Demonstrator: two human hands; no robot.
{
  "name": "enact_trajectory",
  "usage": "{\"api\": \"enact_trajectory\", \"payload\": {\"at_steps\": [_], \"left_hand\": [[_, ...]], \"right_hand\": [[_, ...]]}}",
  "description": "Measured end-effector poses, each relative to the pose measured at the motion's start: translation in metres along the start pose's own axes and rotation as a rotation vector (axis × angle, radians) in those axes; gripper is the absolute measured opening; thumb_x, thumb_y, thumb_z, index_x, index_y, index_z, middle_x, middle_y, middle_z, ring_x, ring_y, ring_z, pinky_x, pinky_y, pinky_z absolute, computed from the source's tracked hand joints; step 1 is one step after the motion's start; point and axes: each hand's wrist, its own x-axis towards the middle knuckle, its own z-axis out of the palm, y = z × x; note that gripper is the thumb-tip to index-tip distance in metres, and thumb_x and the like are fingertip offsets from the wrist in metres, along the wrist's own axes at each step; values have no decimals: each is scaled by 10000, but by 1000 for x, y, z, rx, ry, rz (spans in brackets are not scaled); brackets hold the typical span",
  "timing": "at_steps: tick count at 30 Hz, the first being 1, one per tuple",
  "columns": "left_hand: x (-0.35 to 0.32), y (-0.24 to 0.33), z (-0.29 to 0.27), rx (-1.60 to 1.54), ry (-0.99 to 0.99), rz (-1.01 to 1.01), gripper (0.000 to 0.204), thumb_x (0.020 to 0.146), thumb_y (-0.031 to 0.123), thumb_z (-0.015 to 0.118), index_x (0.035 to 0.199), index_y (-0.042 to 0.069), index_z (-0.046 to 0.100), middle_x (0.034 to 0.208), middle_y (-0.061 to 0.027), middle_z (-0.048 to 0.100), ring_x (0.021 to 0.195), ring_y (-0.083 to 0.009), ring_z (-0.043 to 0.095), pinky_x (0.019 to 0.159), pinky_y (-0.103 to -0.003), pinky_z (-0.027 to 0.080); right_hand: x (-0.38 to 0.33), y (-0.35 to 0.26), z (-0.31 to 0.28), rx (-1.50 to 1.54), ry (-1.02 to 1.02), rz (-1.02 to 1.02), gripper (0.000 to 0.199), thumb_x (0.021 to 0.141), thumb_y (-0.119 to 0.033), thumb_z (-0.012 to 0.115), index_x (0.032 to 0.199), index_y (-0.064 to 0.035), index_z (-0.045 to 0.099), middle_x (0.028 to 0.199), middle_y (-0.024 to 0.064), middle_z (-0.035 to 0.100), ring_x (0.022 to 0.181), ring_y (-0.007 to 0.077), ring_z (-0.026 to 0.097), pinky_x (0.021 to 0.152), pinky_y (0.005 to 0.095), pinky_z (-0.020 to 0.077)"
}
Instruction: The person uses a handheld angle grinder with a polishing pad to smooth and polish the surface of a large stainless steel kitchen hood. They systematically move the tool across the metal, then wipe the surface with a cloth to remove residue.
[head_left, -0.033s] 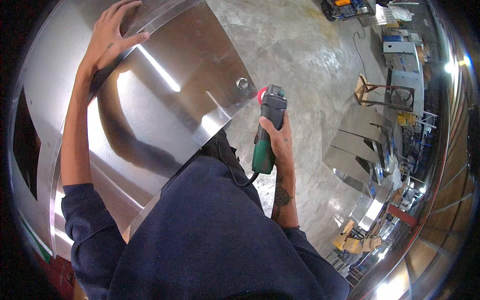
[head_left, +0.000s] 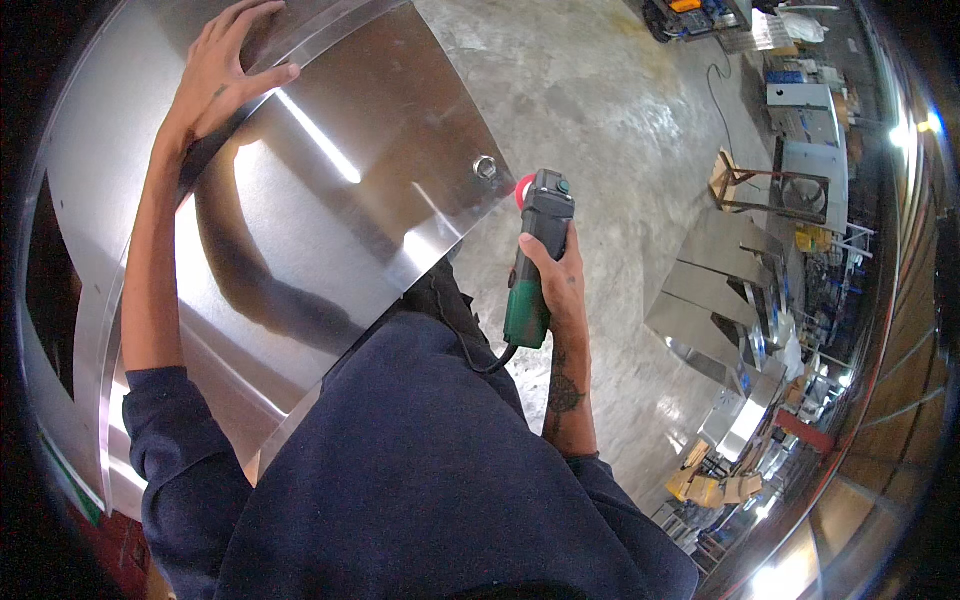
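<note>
A large shiny metal sheet piece (head_left: 395,150) with folded edges lies in front of me at the left. My left hand (head_left: 222,80) rests on its far folded edge, fingers extended and thumb stretched away from them. Near the sheet's right corner is a small round metal fitting (head_left: 484,167). Just past that corner, my right hand (head_left: 562,280) is wrapped around a black and green angle grinder (head_left: 546,222). The grinder stands head-up, its red disc (head_left: 523,188) close beside the corner; whether they touch, I cannot tell. Its black cord (head_left: 488,368) runs from the bottom toward my body.
Grey concrete floor (head_left: 600,110) lies to the right. Farther right are flat metal panels (head_left: 715,295), a brown frame stand (head_left: 775,190) and a pale metal cabinet (head_left: 803,112). Cardboard pieces (head_left: 705,488) lie at lower right. A cable (head_left: 717,100) trails over the floor.
</note>
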Motion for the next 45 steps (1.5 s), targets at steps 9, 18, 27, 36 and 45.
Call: {"api": "enact_trajectory", "payload": {"at_steps": [9,18,27,36,45], "left_hand": [[1,-1,0,5,-6,10,922,827,611,810,1587,150,563,1664,-141,487,1557,-386,422,1306,-564,316],[-2,3,-4,-32,14,-2,931,807,601,818,1583,150,570,1654,-163,490,1557,-399,415,1304,-568,314],[-5,8,-5,-23,20,7,901,818,566,808,1584,158,568,1661,-168,478,1556,-402,409,1307,-558,307],[-11,17,-15,-74,15,-3,886,823,545,807,1586,166,565,1670,-158,463,1558,-401,395,1315,-551,290],[-20,30,-41,-37,-7,-50,914,798,581,804,1591,200,557,1686,-147,444,1568,-407,381,1317,-567,280]], "right_hand": [[8,1,3,-21,-1,-21,734,917,-269,818,1549,-84,496,1164,95,671,910,204,691,745,380,613],[15,-9,11,-14,-38,-79,729,923,-303,821,1523,-57,488,1073,102,655,765,210,726,647,366,621],[18,-21,22,10,-75,-93,626,949,-264,801,1472,-69,515,1041,91,648,751,202,716,633,367,611],[20,-24,25,-4,-94,-152,668,950,-268,801,1507,-66,493,1084,97,644,752,204,715,639,363,620],[-3,-57,26,-43,-130,-85,728,937,-275,807,1567,-98,485,1215,105,675,987,204,688,778,378,611]]}}
